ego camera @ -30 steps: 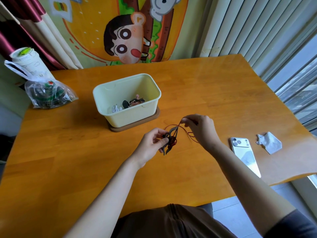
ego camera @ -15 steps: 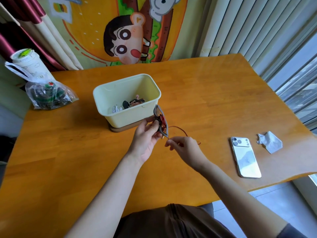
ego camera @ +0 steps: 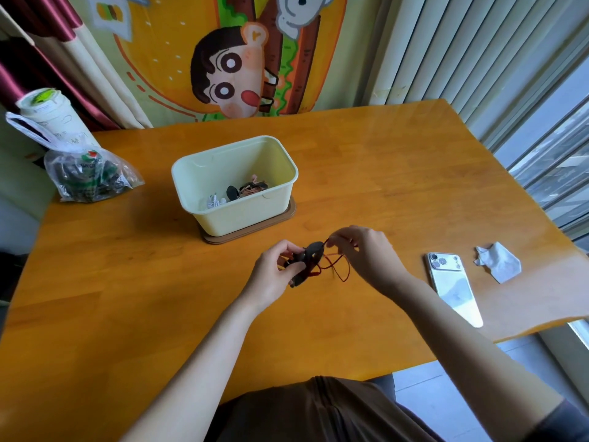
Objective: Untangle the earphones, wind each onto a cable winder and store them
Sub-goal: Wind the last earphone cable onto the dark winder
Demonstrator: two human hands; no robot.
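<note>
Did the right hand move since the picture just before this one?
Yes. Against the phone lying on the table, the right hand, pinching the red cord, has gone farther from the person and a little nearer the phone.

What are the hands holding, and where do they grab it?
The left hand grips the dark winder around its middle; the right hand pinches the red cable just above the winder's top end.

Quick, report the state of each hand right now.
Left hand: closed, holding the dark cable winder.
Right hand: closed, pinching the red earphone cable at the winder's top.
</note>
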